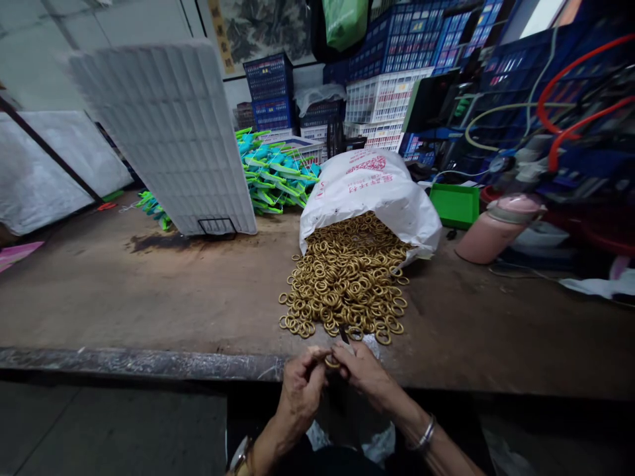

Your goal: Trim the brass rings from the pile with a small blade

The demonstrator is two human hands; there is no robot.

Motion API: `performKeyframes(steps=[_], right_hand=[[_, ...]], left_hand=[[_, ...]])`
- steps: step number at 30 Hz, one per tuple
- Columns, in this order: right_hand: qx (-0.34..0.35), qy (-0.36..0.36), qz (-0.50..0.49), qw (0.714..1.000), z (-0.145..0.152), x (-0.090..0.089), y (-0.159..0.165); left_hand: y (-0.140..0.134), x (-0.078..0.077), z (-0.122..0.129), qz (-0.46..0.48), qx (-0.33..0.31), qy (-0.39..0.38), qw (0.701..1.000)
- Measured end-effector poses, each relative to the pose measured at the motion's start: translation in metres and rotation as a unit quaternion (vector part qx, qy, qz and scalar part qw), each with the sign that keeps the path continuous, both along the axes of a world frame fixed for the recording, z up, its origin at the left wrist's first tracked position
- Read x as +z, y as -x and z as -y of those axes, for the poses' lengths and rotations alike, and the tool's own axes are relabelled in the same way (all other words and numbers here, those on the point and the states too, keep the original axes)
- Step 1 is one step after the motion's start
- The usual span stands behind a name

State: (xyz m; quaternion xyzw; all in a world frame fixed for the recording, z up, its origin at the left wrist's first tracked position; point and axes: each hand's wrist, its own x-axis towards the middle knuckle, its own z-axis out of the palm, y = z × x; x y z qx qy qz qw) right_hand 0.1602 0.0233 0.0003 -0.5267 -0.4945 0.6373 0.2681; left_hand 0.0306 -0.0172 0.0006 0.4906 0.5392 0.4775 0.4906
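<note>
the left hand (300,387) pinches a gold ring (332,364); the right hand (368,374) pinches a dark tool (344,335), near piled rings (342,284) on the tabletop (198,297).

Left hand (301,390), right hand (368,375), ring (332,365) between

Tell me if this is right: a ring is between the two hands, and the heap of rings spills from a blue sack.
Not blue: the head view shows a white sack with red print. The rest stands: a ring between left hand and right hand, and the heap of rings spilling out.
</note>
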Motion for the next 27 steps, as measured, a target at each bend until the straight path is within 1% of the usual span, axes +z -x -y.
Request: performKeyframes(steps=[3,5,8,11,14,16,18,21,23,25,27], right_hand=[[0.005,0.069,-0.032,0.997,0.003,0.001,0.001],[0.006,0.082,-0.039,0.996,0.004,0.002,0.001],[-0.005,0.039,-0.007,0.999,0.006,0.001,0.0],[-0.003,-0.05,0.024,0.998,0.006,0.003,-0.002],[0.02,-0.136,0.052,0.989,0.005,0.005,-0.003],[0.029,-0.156,0.068,0.985,0.004,0.006,-0.002],[0.032,-0.154,0.077,0.985,0.003,0.005,-0.001],[0.04,-0.15,0.078,0.985,0.002,0.004,0.001],[0.051,-0.146,0.066,0.986,0.003,0.004,0.001],[0.062,-0.138,0.044,0.987,0.003,0.003,0.001],[0.058,-0.132,0.039,0.989,0.002,0.002,0.0]], left_hand=[[0.005,-0.003,0.001,-0.058,-0.013,-0.067,0.996],[0.008,-0.004,0.001,-0.078,-0.021,-0.083,0.993],[0.008,-0.003,0.0,-0.085,-0.03,-0.076,0.993],[0.005,0.002,-0.001,-0.066,-0.02,-0.046,0.997],[0.002,0.007,-0.001,-0.036,-0.013,-0.021,0.999],[0.0,0.01,-0.001,-0.001,-0.019,0.006,1.0],[0.0,0.011,-0.001,0.049,-0.03,0.06,0.997],[0.0,0.011,0.0,0.12,-0.056,0.134,0.982],[0.001,0.011,0.001,0.162,-0.07,0.152,0.973],[0.001,0.01,0.002,0.2,-0.076,0.154,0.965],[0.001,0.009,0.003,0.227,-0.074,0.152,0.959]])
